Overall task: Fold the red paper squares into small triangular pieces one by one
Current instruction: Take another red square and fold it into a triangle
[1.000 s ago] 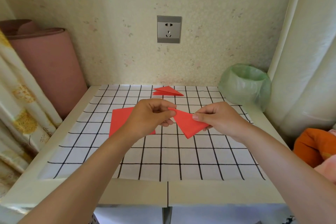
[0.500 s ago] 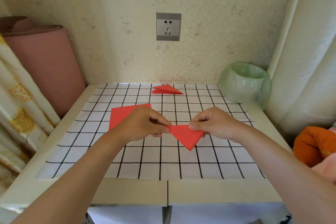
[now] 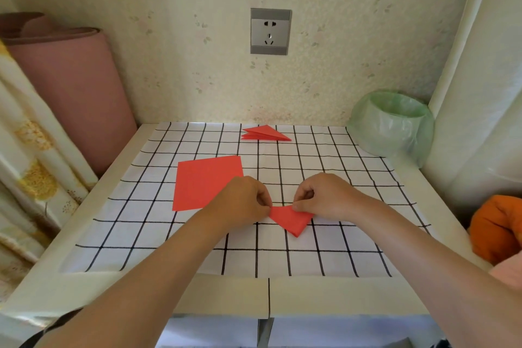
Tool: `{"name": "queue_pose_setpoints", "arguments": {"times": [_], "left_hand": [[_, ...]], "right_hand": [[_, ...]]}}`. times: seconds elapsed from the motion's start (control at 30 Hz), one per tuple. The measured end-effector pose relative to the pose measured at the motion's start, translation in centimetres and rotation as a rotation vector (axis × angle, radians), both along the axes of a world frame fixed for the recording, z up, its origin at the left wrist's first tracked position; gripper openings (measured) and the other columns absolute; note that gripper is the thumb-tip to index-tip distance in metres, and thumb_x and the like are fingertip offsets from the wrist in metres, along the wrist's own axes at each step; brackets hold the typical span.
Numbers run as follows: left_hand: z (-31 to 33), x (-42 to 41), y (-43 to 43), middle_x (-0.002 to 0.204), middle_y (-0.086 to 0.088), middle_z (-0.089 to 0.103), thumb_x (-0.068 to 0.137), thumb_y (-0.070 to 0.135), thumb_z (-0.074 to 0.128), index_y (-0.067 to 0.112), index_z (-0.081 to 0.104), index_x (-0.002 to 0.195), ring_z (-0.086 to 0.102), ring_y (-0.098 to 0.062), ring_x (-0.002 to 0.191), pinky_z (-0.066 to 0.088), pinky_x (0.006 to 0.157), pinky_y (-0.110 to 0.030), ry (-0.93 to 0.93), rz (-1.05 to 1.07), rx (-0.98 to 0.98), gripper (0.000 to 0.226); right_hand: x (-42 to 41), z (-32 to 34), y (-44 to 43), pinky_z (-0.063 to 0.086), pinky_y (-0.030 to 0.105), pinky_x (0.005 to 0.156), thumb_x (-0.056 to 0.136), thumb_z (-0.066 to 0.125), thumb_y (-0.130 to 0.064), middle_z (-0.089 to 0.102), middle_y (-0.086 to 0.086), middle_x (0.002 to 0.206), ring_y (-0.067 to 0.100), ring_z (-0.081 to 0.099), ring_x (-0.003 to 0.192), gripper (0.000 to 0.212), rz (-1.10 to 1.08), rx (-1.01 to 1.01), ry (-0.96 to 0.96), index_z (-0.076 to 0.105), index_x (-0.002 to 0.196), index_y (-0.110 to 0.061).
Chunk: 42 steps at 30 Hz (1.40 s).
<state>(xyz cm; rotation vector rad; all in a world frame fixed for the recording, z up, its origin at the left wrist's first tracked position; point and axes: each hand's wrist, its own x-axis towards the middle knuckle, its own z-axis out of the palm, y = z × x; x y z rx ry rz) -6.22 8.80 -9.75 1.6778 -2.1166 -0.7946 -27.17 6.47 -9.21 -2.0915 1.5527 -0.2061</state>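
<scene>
From my end, a pink roll (image 3: 70, 93) leans against the wall left of the tabletop (image 3: 226, 294), with a flowered curtain (image 3: 28, 164) hanging in front of it. A grey socket (image 3: 270, 31) sits in the speckled wall straight ahead. At the far right corner stands a bin (image 3: 392, 127) lined with a thin, crinkled green bag. An orange bundle (image 3: 497, 229), soft-looking, bulges at the right edge.

Both forearms cross the near half of my view and cover part of the cloth (image 3: 310, 257). The left hand (image 3: 248, 200) also hides the near right corner of the flat red square (image 3: 206, 181), which lies left of centre.

The cloth is white with a black grid, smooth and flat. The finished triangles (image 3: 264, 133) lie stacked at its far edge, creases sharp, layers slightly sprung.

The piece being folded (image 3: 292, 220) is a red triangle, point toward me, resting on the cloth at centre. The left hand pinches its left corner. The right hand (image 3: 324, 198) pinches its upper right edge, fingers curled on the paper.
</scene>
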Motion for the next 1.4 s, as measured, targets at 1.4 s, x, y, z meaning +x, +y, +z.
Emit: {"name": "queue_pose_setpoints", "arguments": {"times": [1.4], "left_hand": [[-2.6, -5.5, 5.2, 0.098, -0.003, 0.067, 0.094, 0.011, 0.052, 0.016, 0.075, 0.097, 0.053, -0.020, 0.099, 0.047, 0.080, -0.034, -0.095, -0.154, -0.376, 0.024]], "right_hand": [[-2.2, -2.1, 8.0, 0.043, 0.034, 0.074, 0.089, 0.047, -0.019, 0.062, -0.007, 0.100, 0.021, 0.053, 0.092, 0.039, 0.239, -0.471, 0.334, 0.070, 0.113, -0.040]]}}
